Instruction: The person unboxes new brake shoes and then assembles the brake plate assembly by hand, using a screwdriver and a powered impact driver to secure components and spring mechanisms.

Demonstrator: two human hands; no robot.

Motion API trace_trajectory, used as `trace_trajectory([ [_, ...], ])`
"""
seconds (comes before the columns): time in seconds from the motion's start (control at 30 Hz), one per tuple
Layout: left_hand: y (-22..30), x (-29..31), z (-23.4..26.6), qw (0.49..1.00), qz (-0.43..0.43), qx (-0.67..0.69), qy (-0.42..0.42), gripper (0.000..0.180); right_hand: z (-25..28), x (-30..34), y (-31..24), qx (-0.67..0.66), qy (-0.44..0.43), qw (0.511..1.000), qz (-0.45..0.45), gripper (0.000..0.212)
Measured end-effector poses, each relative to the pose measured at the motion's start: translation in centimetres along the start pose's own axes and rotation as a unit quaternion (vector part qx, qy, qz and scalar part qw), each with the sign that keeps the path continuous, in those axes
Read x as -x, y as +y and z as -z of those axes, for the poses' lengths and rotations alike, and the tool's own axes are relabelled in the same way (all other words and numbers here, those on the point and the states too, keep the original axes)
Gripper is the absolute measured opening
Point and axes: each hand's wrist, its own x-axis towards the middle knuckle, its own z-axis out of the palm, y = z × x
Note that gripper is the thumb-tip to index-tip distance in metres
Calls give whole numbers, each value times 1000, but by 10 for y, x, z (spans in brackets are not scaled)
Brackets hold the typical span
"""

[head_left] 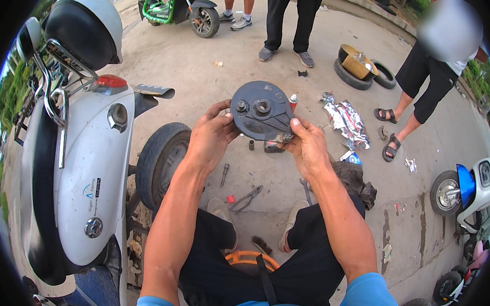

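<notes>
So the dark round plate point(260, 123) is up in the air between both bare hands, nothing under it. Left hand point(208, 137) grips the left rim, right hand point(310, 148) pinches the tapered corner, thumb on top. Neither looks clenched hard.

For looking it over, I'd say this two-sided edge hold is right: fingers clear of the raised centre collar point(263, 106) and the small stud point(241, 106) nearer the left hand. I'd tilt it slowly with both wrists and not let either side go; it's probably heavy-ish, and could slip if the rim's greasy. Pliers point(247, 198) and the like lie on the ground below the hands, so a drop would be a pain.

Orientation: collar side faces the wearer, underside hidden. Long axis slants from the left fingers down toward the right thumb, narrow end pointing right.
</notes>
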Motion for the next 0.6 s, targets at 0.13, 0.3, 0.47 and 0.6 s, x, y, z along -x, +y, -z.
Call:
trace_trajectory([
  [0.13,-2,-1,0,1000,24,-2,12,45,0,1,-1,18,25,999,-9,27],
  [0.3,1,-4,1,998,33,-44,32,43,-5,0,-7,29,28,999,-16,27],
  [0.47,-2,-2,-2,997,30,-66,17,43,-5,7,-17,55,50,997,3,27],
  [0.6,-2,-3,5,993,48,-110,10,43,2,6,-19,76,46,996,13,26],
])
